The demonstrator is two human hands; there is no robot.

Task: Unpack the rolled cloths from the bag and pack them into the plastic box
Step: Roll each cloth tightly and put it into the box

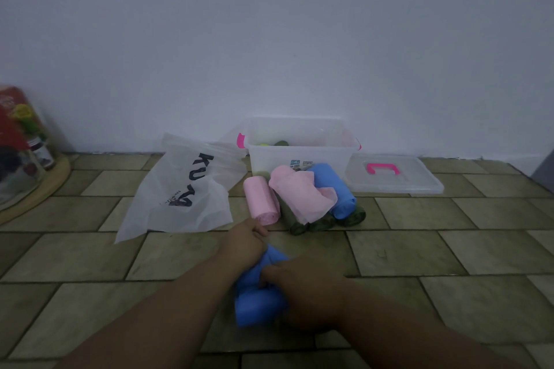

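Well in front of the clear plastic box (pixel 269 159), both hands close on a blue cloth (pixel 257 307) down by the tiled floor (pixel 419 252). The left hand (pixel 246 241) curls its fingers round the cloth's far end, the end toward the box. The right hand (pixel 305 287) grips its middle from the right, bunching the fabric, and the cloth looks loosely rolled rather than tight.

Between the hands and the box lies a small heap. A pink roll (pixel 260 201) sits just ahead of the left hand, and a pink cloth (pixel 299 195) with a loose end is draped over dark green rolls (pixel 299 226). A blue roll (pixel 338 192) lies up against the box's front wall. Inside the box something dark green and something yellowish show dimly — too blurred to name.

Left of the box a white plastic bag (pixel 180 195) with black lettering lies crumpled. Right of the box its clear lid (pixel 419 180) lies flat, pink handle (pixel 385 169) up. Far left of the box, a round wooden tray (pixel 57 178) holds a red package (pixel 12 117) and a small jar (pixel 42 153).
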